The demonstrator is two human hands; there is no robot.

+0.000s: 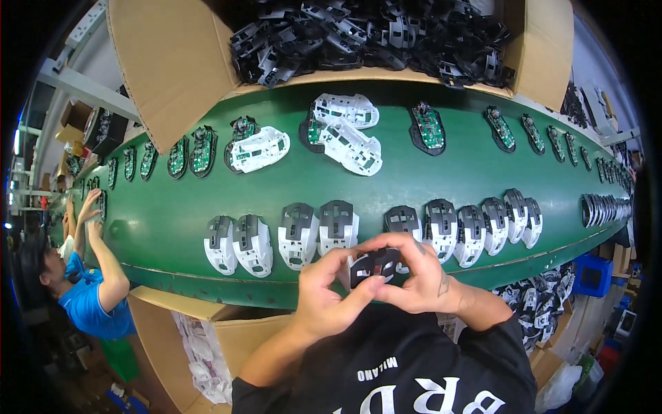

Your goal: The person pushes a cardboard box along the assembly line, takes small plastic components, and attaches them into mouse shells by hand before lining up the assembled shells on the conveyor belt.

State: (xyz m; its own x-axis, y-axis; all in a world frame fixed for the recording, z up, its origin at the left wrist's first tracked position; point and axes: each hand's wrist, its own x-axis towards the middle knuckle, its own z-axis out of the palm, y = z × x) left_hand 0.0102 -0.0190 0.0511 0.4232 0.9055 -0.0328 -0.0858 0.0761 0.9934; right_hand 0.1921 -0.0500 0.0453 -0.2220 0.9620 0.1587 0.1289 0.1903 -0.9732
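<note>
Both my hands hold one black and white computer mouse shell (360, 271) in front of my chest, at the table's near edge. My left hand (323, 300) is closed around its left side, and my right hand (417, 279) grips its right side. Both thumbs press close together on the face turned toward me. Beyond my hands, a row of black and white mouse shells (299, 236) lies along the near side of the green table (276, 186). Farther back are black mouse bases with green circuit boards (429, 130). White shell pieces (353, 146) lie over some of them.
A cardboard box (176, 62) heaped with black plastic parts (372, 38) stands at the far side. Below the near edge sits another box (162, 345) with wrapped pieces. White and black shells (538, 303) are piled at lower right. A person in blue (100, 303) works at left.
</note>
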